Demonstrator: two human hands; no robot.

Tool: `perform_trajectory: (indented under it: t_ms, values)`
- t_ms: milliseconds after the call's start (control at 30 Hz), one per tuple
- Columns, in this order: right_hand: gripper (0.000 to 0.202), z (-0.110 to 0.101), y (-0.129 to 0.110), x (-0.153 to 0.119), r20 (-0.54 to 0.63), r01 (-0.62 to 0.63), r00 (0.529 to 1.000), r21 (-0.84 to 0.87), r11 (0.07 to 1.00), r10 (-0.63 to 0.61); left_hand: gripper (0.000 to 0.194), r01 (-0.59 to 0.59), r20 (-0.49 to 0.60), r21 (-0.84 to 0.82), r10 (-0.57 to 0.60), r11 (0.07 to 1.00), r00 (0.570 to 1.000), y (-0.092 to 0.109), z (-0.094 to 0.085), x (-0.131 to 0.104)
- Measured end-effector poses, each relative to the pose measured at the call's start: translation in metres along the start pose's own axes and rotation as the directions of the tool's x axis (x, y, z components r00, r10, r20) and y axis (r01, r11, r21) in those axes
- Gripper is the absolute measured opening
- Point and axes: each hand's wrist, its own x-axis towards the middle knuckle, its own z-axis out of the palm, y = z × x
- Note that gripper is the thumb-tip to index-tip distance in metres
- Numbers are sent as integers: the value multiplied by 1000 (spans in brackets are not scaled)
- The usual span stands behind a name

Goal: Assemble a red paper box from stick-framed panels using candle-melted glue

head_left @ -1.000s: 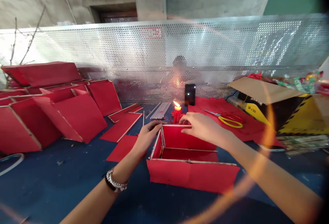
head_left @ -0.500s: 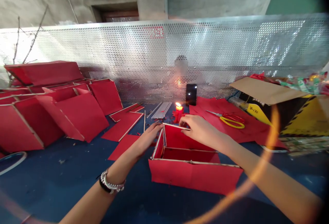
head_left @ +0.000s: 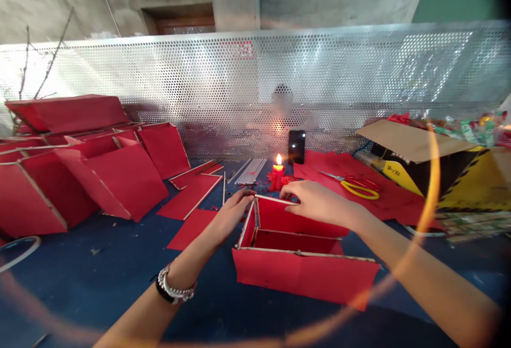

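Observation:
A red paper box frame [head_left: 305, 273] with thin wooden strips along its edges stands in front of me. Its top is uncovered. My left hand [head_left: 235, 209] presses its fingertips against the far left corner, where two edges meet. With my right hand [head_left: 315, 199] I pinch the top edge of the far red panel [head_left: 275, 215], thumb inside and fingers behind. The fingers behind that panel are partly hidden. Just beyond the box burns a red candle [head_left: 278, 176], its flame upright and close to my right hand.
Finished-looking red boxes [head_left: 115, 177] are stacked at left. Red sheets and wooden strips [head_left: 203, 196] lie beside them. Yellow-handled scissors [head_left: 359, 188] rest on red paper at right, near a yellow-black carton [head_left: 459, 177]. A phone [head_left: 297, 147] leans against the perforated metal screen [head_left: 191, 87].
The candle flame has straightened from leaning left. My right hand and the box have shifted slightly right. My left hand stays at the corner.

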Motion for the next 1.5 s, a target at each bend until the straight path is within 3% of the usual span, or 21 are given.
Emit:
perform_trajectory:
  t_ms: [300,500,633,767,1000,1233,1500]
  values:
    - [19,1,1,0,-2,37,999,-19,999,-37,33,-242,-25,15,242,970,970,-7,0,8]
    - [17,0,-3,0,-13,37,999,-12,999,-37,25,-290,-44,102,296,952,954,-9,-2,10]
    - [31,-6,-3,1,-74,-66,995,-33,997,64,25,-289,-68,144,301,946,951,-11,-4,11]
    - [32,-11,20,8,-219,-132,968,-34,991,122,27,-310,-51,173,323,935,945,-12,-5,12]
    - [30,-4,65,21,-294,-154,927,265,952,231,26,-372,-27,246,390,895,921,-11,-6,12]
    - [26,7,86,32,-288,-101,922,468,878,260,24,-383,-21,264,402,885,915,-9,-5,10]
    - [28,12,98,34,-239,-27,955,525,850,178,24,-398,-8,282,417,873,909,-10,-5,11]
